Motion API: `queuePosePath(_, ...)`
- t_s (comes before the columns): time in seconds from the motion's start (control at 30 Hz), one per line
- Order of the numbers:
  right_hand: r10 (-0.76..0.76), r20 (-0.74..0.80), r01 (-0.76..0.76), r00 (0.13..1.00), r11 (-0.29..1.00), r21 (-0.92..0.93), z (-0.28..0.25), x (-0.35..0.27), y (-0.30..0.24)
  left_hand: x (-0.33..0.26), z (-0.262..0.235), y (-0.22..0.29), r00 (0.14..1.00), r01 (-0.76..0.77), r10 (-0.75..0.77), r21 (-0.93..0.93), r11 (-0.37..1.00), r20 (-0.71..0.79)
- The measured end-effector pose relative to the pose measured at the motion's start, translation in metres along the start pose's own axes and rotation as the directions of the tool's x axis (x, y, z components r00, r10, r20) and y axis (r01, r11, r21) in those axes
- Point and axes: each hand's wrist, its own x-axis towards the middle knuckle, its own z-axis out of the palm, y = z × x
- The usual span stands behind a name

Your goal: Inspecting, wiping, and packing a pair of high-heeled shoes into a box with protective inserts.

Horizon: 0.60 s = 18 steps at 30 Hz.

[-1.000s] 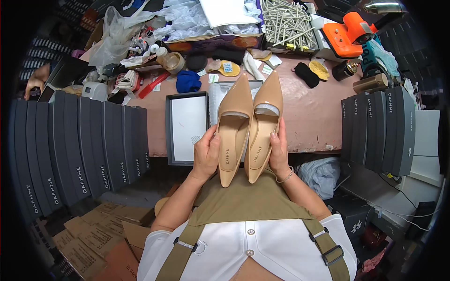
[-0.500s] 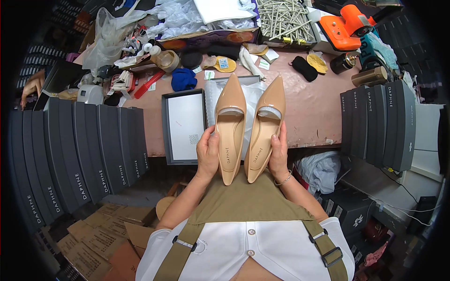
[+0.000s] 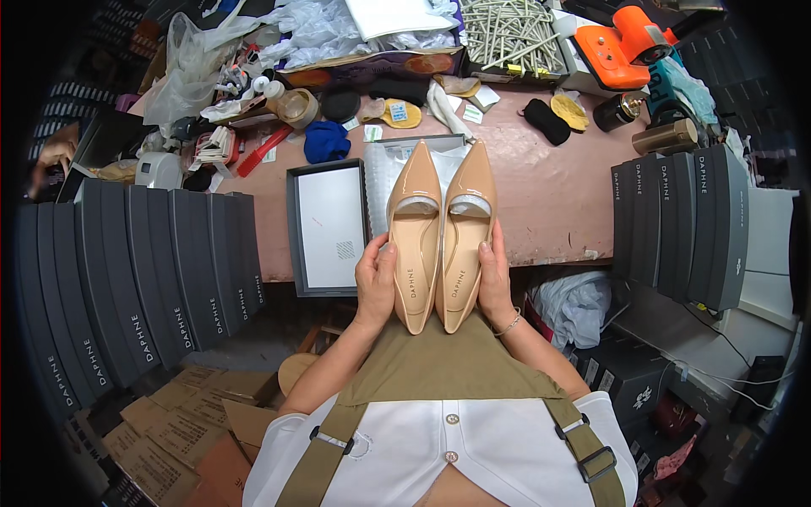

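I am lowering the pair slightly toward centre frame: my left hand (image 3: 376, 283) gripping the left beige pump (image 3: 414, 241), my right hand (image 3: 494, 279) clasping the right beige pump (image 3: 463, 228), both held side by side for checking.

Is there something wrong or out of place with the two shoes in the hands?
Nothing stands out. The left hand and right hand hold the two beige pointed shoes side by side, toes forward and level, with white stuffing inside. No damage shows.
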Motion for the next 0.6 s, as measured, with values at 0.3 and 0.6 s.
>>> queuePosePath(0.3, 0.042, 0.047, -0.045, 0.998, 0.997, 0.063, 0.003, -0.001, -0.016, -0.008, -0.005, 0.008, 0.995, -0.086, 0.086, 0.013, 0.996, 0.05)
queuePosePath(0.6, 0.087, 0.34, -0.143, 0.936, 0.979, 0.144, -0.027, 0.007, -0.046, 0.001, -0.039, 0.05, 0.908, -0.106, 0.088, 0.022, 0.994, 0.409)
